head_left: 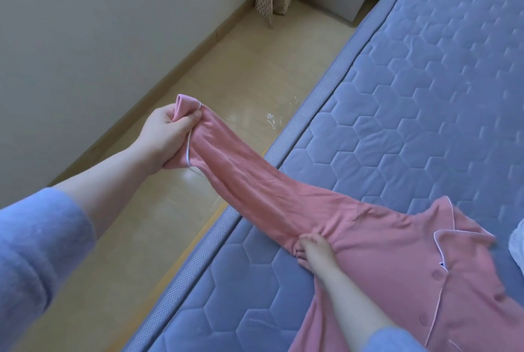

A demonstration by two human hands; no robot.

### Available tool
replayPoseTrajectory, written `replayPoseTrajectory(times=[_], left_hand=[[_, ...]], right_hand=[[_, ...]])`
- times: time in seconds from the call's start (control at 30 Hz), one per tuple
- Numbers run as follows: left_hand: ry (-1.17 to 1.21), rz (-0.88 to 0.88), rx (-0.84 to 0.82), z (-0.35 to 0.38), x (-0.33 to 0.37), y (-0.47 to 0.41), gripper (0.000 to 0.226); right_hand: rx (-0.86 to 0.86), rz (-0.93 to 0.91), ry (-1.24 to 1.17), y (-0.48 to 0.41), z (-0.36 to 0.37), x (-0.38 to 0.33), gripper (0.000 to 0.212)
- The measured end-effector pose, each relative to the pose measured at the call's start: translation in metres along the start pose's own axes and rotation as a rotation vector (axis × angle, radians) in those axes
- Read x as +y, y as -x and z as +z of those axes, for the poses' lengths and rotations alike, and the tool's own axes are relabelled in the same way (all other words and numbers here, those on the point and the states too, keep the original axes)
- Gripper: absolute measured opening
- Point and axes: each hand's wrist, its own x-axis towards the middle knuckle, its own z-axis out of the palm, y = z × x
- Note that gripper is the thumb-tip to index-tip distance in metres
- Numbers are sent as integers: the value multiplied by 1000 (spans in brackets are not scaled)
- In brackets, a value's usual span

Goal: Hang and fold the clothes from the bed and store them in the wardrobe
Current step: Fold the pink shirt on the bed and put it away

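The left hand (167,136) is closed round the cuff (187,105) of a pink pyjama shirt (411,266), thumb on top, and holds it out past the long edge of the mattress (397,96), above the floor (198,96). The right hand (314,249) has its fingers curled into a bunch of cloth where the sleeve (255,181) meets the body, pinning it to the mattress near that edge. Between the two hands the sleeve runs taut and nearly smooth. This looks like straightening a sleeve before folding. The next move probably calls for laying the sleeve across the front without dragging the body askew. The shirt lies front up with its buttons done, white piping along collar and placket, soft and lightly creased. A white cloth (517,238) shows just beyond the collar.
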Motion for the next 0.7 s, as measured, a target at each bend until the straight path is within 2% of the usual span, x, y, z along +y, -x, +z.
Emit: replayPoseTrajectory(times=[0.2, 0.47, 0.7], left_hand=[[53, 7, -92, 29, 31, 26, 19], [157, 53, -261, 87, 117, 90, 16], [151, 104, -377, 154, 175, 157, 13]], right_hand=[[6, 7, -429, 27, -36, -18, 18], [98, 9, -524, 76, -103, -14, 21], [136, -50, -564, 122, -170, 11, 22]])
